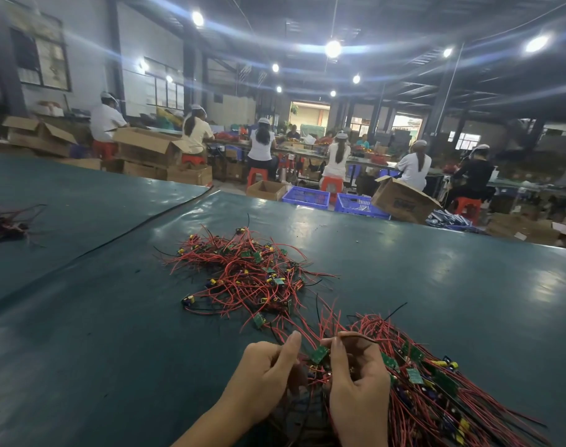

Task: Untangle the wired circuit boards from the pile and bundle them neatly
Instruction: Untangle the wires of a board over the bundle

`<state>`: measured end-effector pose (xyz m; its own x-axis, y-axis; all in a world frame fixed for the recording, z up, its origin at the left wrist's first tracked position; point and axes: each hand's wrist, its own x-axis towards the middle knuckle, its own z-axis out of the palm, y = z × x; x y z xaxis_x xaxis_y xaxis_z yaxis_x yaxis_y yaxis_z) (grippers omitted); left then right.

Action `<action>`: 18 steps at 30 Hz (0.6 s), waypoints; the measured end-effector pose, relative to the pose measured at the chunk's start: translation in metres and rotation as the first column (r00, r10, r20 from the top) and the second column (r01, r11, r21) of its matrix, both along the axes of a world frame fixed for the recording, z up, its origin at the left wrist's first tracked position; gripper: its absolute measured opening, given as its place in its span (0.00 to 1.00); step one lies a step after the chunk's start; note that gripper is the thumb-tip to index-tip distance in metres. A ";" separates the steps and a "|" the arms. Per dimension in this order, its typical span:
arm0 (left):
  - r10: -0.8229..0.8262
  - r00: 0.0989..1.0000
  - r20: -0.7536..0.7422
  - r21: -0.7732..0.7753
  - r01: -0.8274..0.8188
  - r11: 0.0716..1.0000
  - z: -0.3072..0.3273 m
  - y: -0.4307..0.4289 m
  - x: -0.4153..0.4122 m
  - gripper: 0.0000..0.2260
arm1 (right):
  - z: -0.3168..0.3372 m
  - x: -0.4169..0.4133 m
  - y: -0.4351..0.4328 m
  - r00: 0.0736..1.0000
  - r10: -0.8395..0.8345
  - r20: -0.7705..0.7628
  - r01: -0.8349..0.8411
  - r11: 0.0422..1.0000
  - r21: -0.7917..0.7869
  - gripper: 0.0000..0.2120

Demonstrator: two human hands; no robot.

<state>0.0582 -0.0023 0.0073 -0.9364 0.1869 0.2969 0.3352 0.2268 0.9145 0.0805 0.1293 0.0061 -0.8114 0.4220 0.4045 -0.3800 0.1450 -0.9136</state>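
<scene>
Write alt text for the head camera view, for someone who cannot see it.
A person's left hand and right hand grip the near end of a gathered bundle of red-wired green circuit boards on a dark green table. A loose tangled pile of the same boards lies just beyond. Behind, workers in white caps sit at benches among cardboard boxes.

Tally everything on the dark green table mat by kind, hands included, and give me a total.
Loose tangled pile of red-wired green circuit boards: 1
Gathered bundle of red-wired boards, by the hands: 1
Dark wire tangle at the far left edge: 1
Bare hands: 2, the left hand and the right hand
Total: 5
</scene>
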 end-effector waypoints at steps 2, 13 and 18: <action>-0.050 0.988 0.148 0.017 0.048 0.999 0.004 0.001 0.000 0.30 | 0.001 0.000 -0.001 1.000 0.017 0.006 -0.017 1.000 -0.019 0.02; -0.249 0.846 0.471 0.444 0.017 0.896 0.015 0.003 0.004 0.10 | 0.003 -0.002 0.003 0.998 0.062 0.023 -0.055 0.971 -0.231 0.02; -0.225 0.891 0.395 0.500 -0.003 0.866 0.015 0.003 0.005 0.11 | 0.002 -0.006 0.001 0.992 0.017 0.121 0.025 0.941 -0.338 0.09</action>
